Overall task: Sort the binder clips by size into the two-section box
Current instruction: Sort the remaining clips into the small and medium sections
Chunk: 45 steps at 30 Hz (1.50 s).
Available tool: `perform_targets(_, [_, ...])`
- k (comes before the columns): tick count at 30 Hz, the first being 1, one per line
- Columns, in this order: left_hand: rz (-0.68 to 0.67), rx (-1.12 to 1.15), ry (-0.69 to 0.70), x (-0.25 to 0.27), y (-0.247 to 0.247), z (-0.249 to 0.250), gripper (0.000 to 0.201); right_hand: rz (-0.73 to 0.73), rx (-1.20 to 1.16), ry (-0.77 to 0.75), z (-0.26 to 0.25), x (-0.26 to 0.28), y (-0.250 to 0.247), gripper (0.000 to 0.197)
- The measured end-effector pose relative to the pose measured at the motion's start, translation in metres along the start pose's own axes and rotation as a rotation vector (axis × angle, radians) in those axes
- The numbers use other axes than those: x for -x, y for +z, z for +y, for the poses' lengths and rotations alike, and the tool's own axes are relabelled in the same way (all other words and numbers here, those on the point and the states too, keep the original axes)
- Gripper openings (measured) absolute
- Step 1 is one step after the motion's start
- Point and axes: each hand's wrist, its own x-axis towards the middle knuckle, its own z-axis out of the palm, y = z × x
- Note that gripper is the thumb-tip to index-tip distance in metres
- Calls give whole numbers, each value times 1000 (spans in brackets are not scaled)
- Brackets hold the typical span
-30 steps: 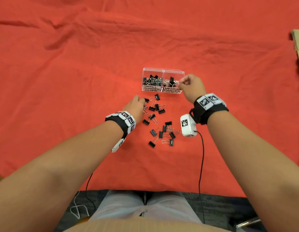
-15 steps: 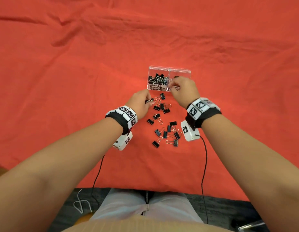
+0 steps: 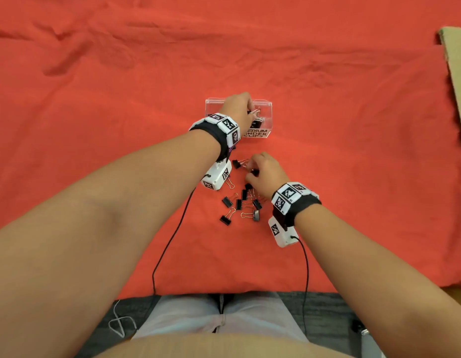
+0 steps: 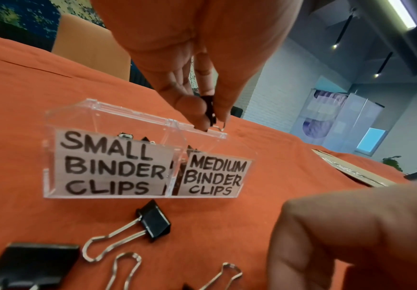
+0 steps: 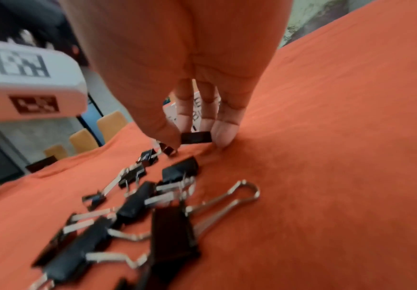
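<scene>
A clear two-section box (image 3: 263, 101) stands on the red cloth, labelled SMALL BINDER CLIPS (image 4: 108, 162) on the left and MEDIUM BINDER CLIPS (image 4: 213, 177) on the right, with clips inside both. My left hand (image 3: 251, 113) hovers over the medium section, thumb and fingers pinching a black binder clip (image 4: 209, 109) just above its back rim. Several loose black clips (image 3: 242, 202) lie in front of the box. My right hand (image 3: 252, 172) is down at the far end of that pile, fingertips pinching a small black clip (image 5: 196, 137) on the cloth.
A cardboard sheet (image 3: 456, 73) lies at the far right edge of the cloth. Two black cables (image 3: 170, 244) run from the wrist cameras back to the table's near edge. One clip (image 4: 154, 219) sits just in front of the box.
My left hand has carried a clip from the pile up over the box. My right hand has left the box and come down onto the pile, taking hold of a clip.
</scene>
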Motion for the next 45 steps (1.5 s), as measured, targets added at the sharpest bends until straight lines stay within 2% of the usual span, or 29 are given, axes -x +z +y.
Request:
perform_targets(3, [-49, -7, -5, -2, 2, 0, 18, 14, -99, 120, 3, 2, -10, 8])
perform_targets(5, [-55, -25, 22, 4, 1, -2, 24, 12, -185, 222, 8, 2, -16, 16])
perform_targets(7, [-37, -29, 59, 16, 0, -5, 30, 4, -398, 320, 14, 3, -20, 29])
perform_targets(9, [-48, -29, 75, 34, 1, -14, 28, 0, -597, 396, 16, 7, -22, 35])
perform_targets(11, [-119, -63, 91, 54, 5, -28, 19, -11, -670, 443, 14, 11, -21, 31])
perform_targets(13, [-216, -140, 115, 73, 10, -45, 16, -44, -598, 435, 12, 15, -18, 22])
perform_targets(16, [-353, -261, 129, 93, 17, -66, 35, -139, -339, 281, 7, 21, -15, 9])
perform_targets(19, [-401, -317, 182, 104, 23, -81, 49, -235, -109, 172, 4, 25, -12, 19])
perform_targets(21, [-405, -331, 178, 107, 27, -86, 47, -259, 4, 95, 5, 26, -9, 29])
perform_targets(28, [-312, -307, 130, 111, 38, -87, 22, -157, 7, 100, 5, 31, 2, 18])
perform_targets(34, [-238, -222, 118, 110, 34, -85, 12, -102, -70, 169, 6, 32, 6, 5])
perform_targets(40, [-79, 54, -29, 100, 22, -89, 20, -55, -18, 132, 14, 33, 3, 19])
perform_targets(42, [-49, 81, -83, 94, 20, -90, 23, -41, -33, 156, 16, 35, 0, 23])
perform_targets(45, [-78, 40, -103, 89, 24, -87, 27, -106, 5, 127, 19, 41, -3, 30])
